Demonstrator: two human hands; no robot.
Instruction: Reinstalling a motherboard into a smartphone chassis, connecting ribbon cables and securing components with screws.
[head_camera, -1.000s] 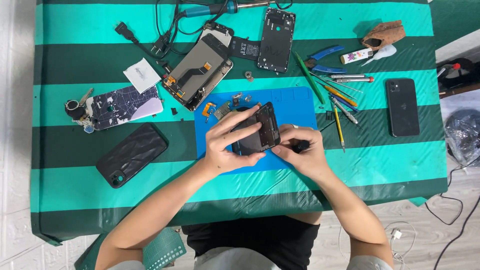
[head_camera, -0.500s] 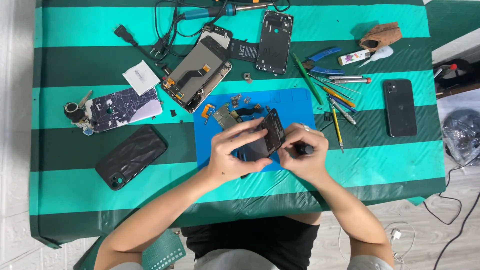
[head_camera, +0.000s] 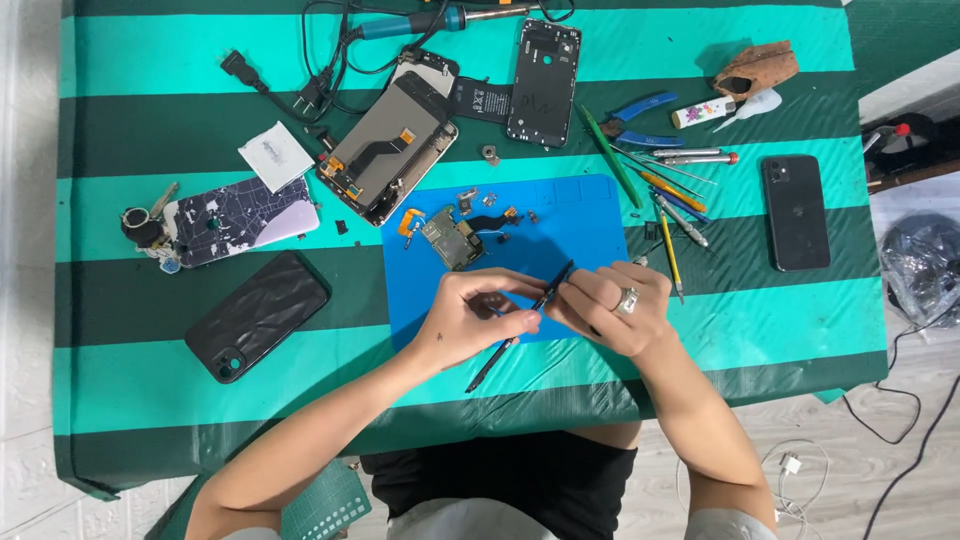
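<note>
Both hands meet over the near edge of the blue work mat (head_camera: 560, 215), which keeps small parts from rolling off the striped counter (head_camera: 150, 400). The left hand (head_camera: 470, 325) has its grip closed around a thin black tool (head_camera: 518, 328), a slim dark stick slanting from upper right to lower left, its lower end poking out past the mat's edge. The right hand (head_camera: 610, 305), ring on one finger, pinches the tool's upper end with closed fingertips, apparently to steady it. Just beyond the hands a small circuit board (head_camera: 452, 238) and loose bits lie on the mat within reach. Screwdrivers and tweezers (head_camera: 670, 195) sit fanned to the right, handy for that hand.
</note>
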